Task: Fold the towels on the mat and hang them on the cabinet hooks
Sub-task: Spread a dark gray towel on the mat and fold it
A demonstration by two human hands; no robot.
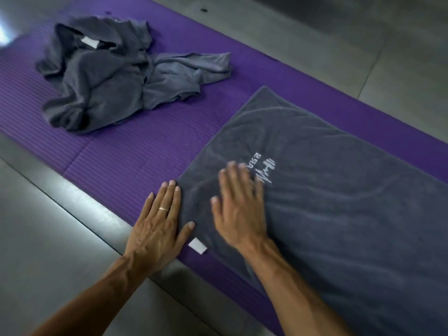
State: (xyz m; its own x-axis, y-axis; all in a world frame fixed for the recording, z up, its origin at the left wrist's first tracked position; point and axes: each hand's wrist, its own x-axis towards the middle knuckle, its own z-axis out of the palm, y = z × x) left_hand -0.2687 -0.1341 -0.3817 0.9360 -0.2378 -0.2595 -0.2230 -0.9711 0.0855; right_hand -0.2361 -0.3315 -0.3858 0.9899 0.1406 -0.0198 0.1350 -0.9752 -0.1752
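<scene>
Both of your hands are down on the purple mat (135, 151), which runs diagonally from the upper left of the frame to the lower right over a grey tiled floor (363, 57). Your left hand (158, 221) lies flat with its fingers straight and close together, palm down on the mat right at the near short edge of the spread grey towel (339, 214), its thumb tip reaching onto the cloth; a ring (163, 209) shows on one finger. Your right hand (238, 207) is flat on the towel just beside it, fingers spread and straight, holding nothing, a little blurred, with the fingertips up against the white embroidered logo (263, 169) at centre frame. That towel is laid out smooth and fills the lower right, its far corner pointing toward the middle top. A small white tag (197, 247) sticks out from its near corner, just below your left thumb. Up in the upper left, well apart from your hands, a crumpled heap of grey towels (116, 76) sits bunched on the mat, with a white label (91, 42) showing near its top. A small dark speck (204, 10) lies on the floor beyond the mat at the top.
</scene>
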